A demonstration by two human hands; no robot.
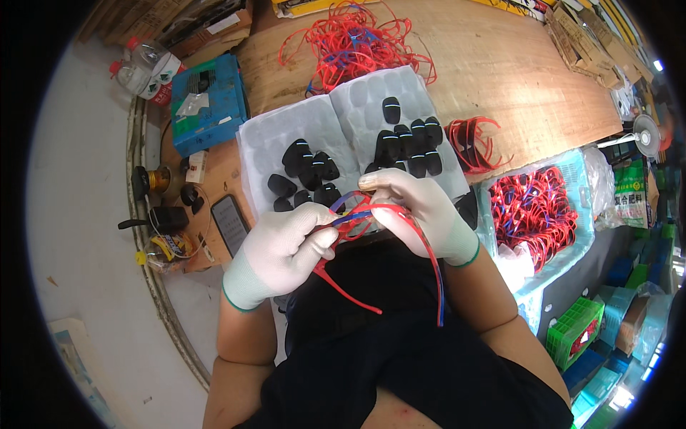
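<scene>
In front of my chest, both hands, in white gloves, hold a red and blue plastic eyeglass frame (421, 236), its thin arms hanging down. My left hand (282, 250) pinches one side of it between thumb and fingers. The other side is gripped by my right hand (423, 207), its thumb laid along the red plastic. Just beyond the hands lies a white moulded tray (268, 139) with a crease down its middle. Several black, rounded, shiny lens-like pieces (391, 111) sit on both halves of it; my hands hide some of the nearest ones.
A tangled heap of red and blue frames (357, 43) lies at the table's back. Red frames with dark lenses (475, 146) stand right of the tray. A light-blue crate (582, 214) of frames is farther right. At left are a blue box (207, 107), a phone (230, 223) and bottles (136, 75).
</scene>
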